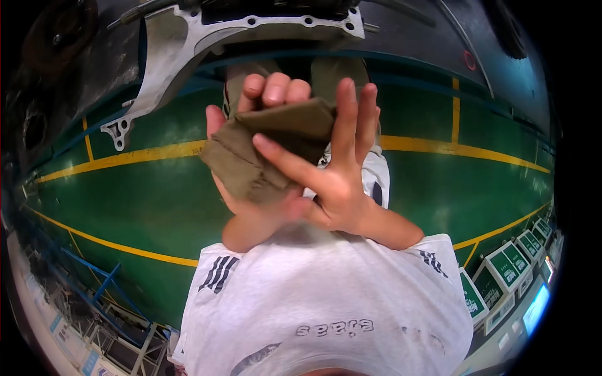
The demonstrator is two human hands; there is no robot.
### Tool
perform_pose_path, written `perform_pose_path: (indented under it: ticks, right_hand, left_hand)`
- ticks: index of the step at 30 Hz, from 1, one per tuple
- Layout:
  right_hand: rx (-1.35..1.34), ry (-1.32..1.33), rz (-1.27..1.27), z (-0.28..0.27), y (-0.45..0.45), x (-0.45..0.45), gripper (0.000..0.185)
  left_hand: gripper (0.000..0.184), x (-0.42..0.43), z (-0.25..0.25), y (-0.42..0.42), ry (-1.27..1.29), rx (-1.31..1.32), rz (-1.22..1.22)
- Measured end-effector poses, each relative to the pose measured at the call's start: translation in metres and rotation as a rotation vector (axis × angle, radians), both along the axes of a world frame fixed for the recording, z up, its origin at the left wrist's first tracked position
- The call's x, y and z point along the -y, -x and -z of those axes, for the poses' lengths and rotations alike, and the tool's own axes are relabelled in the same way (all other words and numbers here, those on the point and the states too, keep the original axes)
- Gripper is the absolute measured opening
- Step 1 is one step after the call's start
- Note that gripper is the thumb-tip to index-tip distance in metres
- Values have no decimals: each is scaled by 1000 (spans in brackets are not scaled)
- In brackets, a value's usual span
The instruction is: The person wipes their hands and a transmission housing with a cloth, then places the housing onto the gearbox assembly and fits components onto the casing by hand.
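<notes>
My left hand (274, 94) holds the cloth (235, 161), probably soft, light, easily pinched at folds, against my splayed right hand (339, 185).

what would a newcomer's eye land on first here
Probably the brown cloth at the centre, in front of the left hand, with one finger of the right hand laid across it. Next, perhaps the pale metal part at the upper left, then the green floor below, crossed by yellow lines.
</notes>
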State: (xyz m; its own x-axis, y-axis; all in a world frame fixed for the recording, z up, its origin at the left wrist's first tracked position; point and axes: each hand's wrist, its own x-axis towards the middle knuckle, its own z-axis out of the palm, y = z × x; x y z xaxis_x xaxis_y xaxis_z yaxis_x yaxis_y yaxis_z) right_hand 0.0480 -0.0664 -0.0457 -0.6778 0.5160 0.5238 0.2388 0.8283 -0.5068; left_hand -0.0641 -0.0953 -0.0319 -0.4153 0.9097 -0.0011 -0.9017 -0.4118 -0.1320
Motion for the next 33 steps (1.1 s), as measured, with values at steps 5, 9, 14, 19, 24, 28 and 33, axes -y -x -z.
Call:
perform_pose_path:
  ticks: [5,9,14,19,24,28,33]
  right_hand:
    - [-107,272,-27,3,2,3,56]
    - [-180,444,-194,6,-1,1,47]
    - [-318,828,-399,13,-1,5,47]
    - [-358,1102,-478,11,-2,6,52]
    - [-469,1763,-533,5,-17,11,59]
    - [-473,1743,-563,2,-16,8,61]
    - [-478,1387,-482,-2,-34,-14,66]
  left_hand:
    - [44,1,-7,6,52,-186,23]
    - [37,4,-7,13,25,-309,47]
    - [48,9,-2,21,-47,-365,54]
    - [53,9,1,21,-24,-375,21]
    - [58,8,14,25,-85,-265,35]
    - [52,11,14,32,-125,-264,49]
    - [30,12,2,45,91,-140,-241]
